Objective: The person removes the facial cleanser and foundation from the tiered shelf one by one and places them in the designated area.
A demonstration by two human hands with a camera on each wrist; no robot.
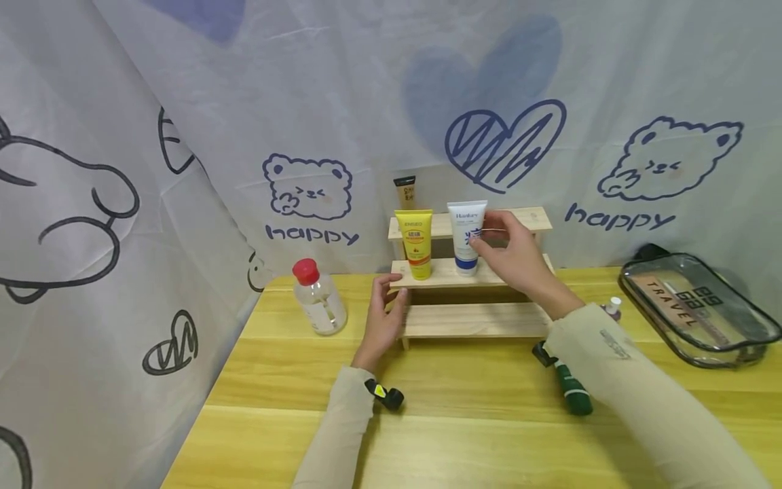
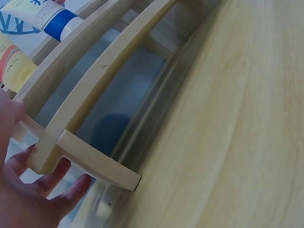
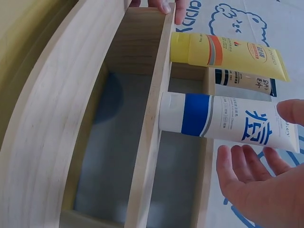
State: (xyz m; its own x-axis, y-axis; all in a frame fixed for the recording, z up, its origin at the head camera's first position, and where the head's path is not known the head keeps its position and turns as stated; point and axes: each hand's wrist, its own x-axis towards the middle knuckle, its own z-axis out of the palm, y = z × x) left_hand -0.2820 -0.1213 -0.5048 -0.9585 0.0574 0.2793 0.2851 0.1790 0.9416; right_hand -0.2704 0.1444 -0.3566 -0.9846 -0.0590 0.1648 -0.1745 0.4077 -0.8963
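Observation:
A stepped wooden rack [image 1: 473, 319] stands on the yellow table. On its middle step a yellow tube [image 1: 416, 243] and a white tube with a blue cap [image 1: 467, 234] stand cap down. A beige tube [image 1: 406, 192] stands on the top step behind them. My right hand [image 1: 489, 234] hovers at the white tube [image 3: 228, 121] with its fingers [image 3: 242, 159] spread and apart from it, the thumb close beside. My left hand [image 1: 391, 299] rests with straight fingers [image 2: 57, 190] against the rack's left end [image 2: 52, 152].
A clear bottle with a red cap [image 1: 318, 299] stands left of the rack. A clear travel pouch [image 1: 696, 309] lies at the right. A green pen-like item [image 1: 569, 384] and a small white-capped bottle [image 1: 613, 307] lie by my right forearm. A printed curtain hangs behind.

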